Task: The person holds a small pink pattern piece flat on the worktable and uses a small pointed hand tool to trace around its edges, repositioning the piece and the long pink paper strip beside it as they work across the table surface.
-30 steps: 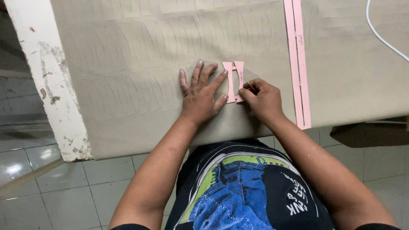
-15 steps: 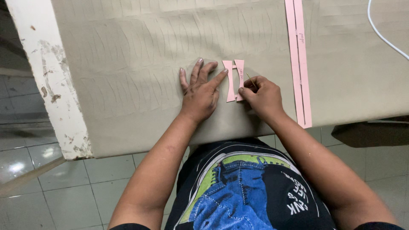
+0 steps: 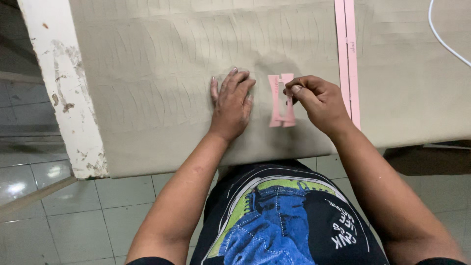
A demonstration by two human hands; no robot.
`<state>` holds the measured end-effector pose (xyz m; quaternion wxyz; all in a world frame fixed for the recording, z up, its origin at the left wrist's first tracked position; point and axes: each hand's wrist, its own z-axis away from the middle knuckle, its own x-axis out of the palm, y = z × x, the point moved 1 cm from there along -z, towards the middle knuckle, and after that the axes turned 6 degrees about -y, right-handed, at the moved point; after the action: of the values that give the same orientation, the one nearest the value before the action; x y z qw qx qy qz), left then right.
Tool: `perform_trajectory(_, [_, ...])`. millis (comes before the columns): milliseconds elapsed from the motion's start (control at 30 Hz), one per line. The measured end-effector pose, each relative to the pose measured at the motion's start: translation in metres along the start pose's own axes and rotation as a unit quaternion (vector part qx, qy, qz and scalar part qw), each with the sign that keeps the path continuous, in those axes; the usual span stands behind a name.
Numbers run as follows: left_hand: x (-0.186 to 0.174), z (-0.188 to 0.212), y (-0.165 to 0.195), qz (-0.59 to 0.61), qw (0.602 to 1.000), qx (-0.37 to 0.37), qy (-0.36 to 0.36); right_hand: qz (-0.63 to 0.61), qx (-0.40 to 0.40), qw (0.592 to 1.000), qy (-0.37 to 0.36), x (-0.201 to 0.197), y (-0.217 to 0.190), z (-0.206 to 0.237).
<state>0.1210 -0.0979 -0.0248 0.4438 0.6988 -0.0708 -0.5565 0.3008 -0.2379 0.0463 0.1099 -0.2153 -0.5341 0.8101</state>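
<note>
1. The desk (image 3: 147, 147) fills the upper frame, covered in khaki fabric (image 3: 162, 73)
2. A long pink strip (image 3: 347, 54) lies at upper right
3. The left hand (image 3: 231, 104) rests flat with fingers spread wide at centre; it should keep the cloth taut
4. The right hand (image 3: 316, 100) pinches the small pink pattern piece (image 3: 281, 100), now apart from the left fingers, which overlapped it earlier; best kept flat and square

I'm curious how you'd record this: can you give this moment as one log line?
left hand: flat on beige fabric | right hand: pinching small pink template | long pink strip: lying right of it
</note>
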Motion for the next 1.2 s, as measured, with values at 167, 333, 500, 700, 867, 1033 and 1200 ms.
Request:
perform_trajectory(167, [-0.005, 0.001, 0.006, -0.029, 0.999, -0.003, -0.032, 0.046, 0.037, 0.998, -0.01, 0.007, 0.013, -0.021])
perform_trajectory(333, [-0.003, -0.001, 0.009, -0.09, 0.995, 0.021, -0.041, 0.108, 0.058, 0.991, 0.049, 0.014, 0.017, -0.029])
perform_trajectory(500, [0.002, 0.0, 0.007, -0.109, 0.993, 0.017, -0.045, 0.101, 0.038, 0.991, 0.077, 0.021, 0.014, -0.031])
perform_trajectory(700, [0.004, 0.0, 0.007, -0.117, 0.992, 0.02, -0.033, 0.14, 0.019, 0.985, 0.1, 0.025, 0.014, -0.032])
perform_trajectory(867, [0.004, 0.0, 0.007, -0.112, 0.993, 0.008, -0.047, 0.162, 0.035, 0.98, 0.111, 0.027, 0.011, -0.035])
perform_trajectory(1033, [0.006, 0.0, 0.004, -0.105, 0.993, 0.005, -0.053, 0.168, 0.071, 0.977, 0.109, 0.028, 0.01, -0.034])
perform_trajectory(1200, [0.006, -0.002, 0.005, -0.121, 0.991, 0.003, -0.049, 0.261, -0.006, 0.957, 0.123, 0.031, 0.015, -0.032])
